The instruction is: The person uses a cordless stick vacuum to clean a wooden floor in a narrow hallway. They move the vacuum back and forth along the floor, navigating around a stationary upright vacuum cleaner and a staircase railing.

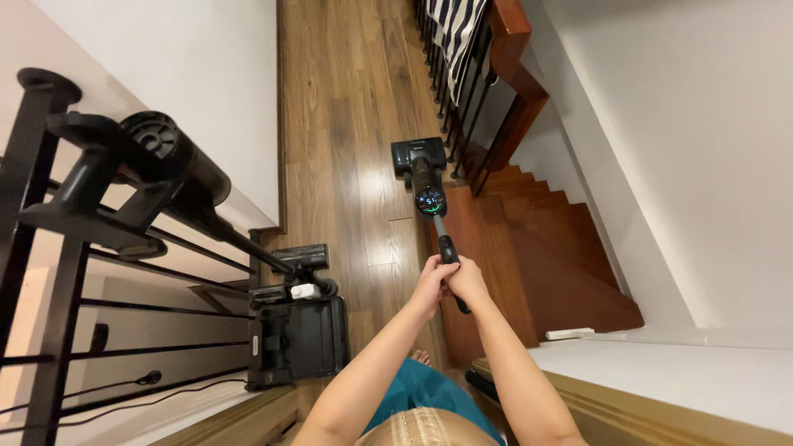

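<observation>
Both my hands grip the black handle of an upright floor cleaner [429,194]. My left hand [433,285] and my right hand [467,281] are wrapped side by side around the handle's end. The cleaner's round lit display faces up, and its dark floor head [417,152] rests on the wooden hallway floor [355,107] ahead of me, close to the stair railing.
A stick vacuum [178,169] stands on a black dock [297,339] at my left by a white wall. A black railing [49,248] is at far left. Wooden stairs [553,248] drop away to the right. A striped cloth [458,29] hangs on the banister.
</observation>
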